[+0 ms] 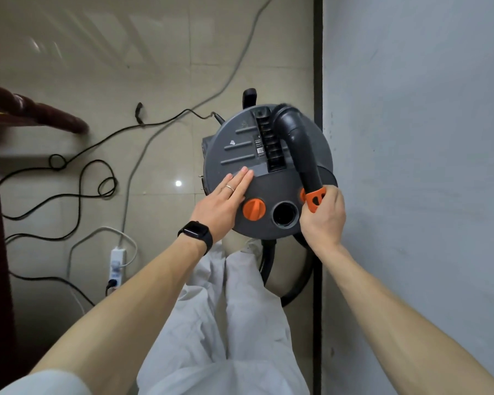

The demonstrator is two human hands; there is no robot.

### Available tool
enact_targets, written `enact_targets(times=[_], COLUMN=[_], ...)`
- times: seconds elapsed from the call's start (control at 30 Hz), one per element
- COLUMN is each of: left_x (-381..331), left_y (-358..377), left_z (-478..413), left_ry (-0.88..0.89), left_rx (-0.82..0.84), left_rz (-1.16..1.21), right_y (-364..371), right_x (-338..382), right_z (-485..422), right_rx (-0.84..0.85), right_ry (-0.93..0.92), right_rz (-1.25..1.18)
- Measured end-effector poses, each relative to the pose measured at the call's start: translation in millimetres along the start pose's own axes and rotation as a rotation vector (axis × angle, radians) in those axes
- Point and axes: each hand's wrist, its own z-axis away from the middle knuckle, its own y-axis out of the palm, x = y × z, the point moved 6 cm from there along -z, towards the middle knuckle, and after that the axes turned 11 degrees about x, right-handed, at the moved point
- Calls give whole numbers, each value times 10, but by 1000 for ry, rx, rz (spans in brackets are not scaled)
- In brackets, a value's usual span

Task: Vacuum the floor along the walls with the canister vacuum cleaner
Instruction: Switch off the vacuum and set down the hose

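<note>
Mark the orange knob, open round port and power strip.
orange knob (253,210): head view, centre ridge of the knob.
open round port (285,215): head view, dark inside of the opening.
power strip (117,266): head view, middle of its white body.

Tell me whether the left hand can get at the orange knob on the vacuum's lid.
Probably yes. The left hand lies flat on the lid right beside the orange knob, with nothing between them. The right hand grips the nozzle, clear of it.
</note>
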Motion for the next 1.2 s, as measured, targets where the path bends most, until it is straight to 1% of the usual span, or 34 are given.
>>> enact_targets(times=[0.07, 0.27, 0.33, 0.43, 0.5, 0.53, 0.63, 0.73, 0.8, 0.93, 1.0, 1.2], left_x=[5, -7, -25, -81, -158, -206, -337, -390, -415, -468, -504, -541], left_y=[17, 24, 2, -23, -58, -70, -31, 31, 46, 36, 45, 38], left_z=[-4, 3, -4, -8, 29, 49, 104, 128, 120, 87, 88, 72], left_ry=[-13, -30, -55, -168, -233, -255, -323, -450, -495, -554, -568, -575], left_rx=[0, 20, 35, 43, -21, -62, -125, -91, -81, -75, -87, -103], left_rz=[-11, -30, -16, 131, 265, 300, 291, 217, 169, 45, 2, 24], right_y=[8, -18, -45, -106, -114, -114, -92, -46, -34, -25, -22, 0], right_x=[-7, -1, -19, -85, -125, -145, -240, -349, -414, -406, -404, -486], right_z=[-27, -57, -68, -68, -41, -24, 54, 103, 101, 32, 5, -17], right_rx=[34, 86, 98, 39, 7, 6, 27, 24, 19, 59, 54, 50], right_ry=[-66, -170, -122, 107, 202, 226, 268, 319, 337, 316, 315, 318], right_rz=[68, 174, 127, -149, -320, -358, -385, -423, -458, -473, -483, -518])
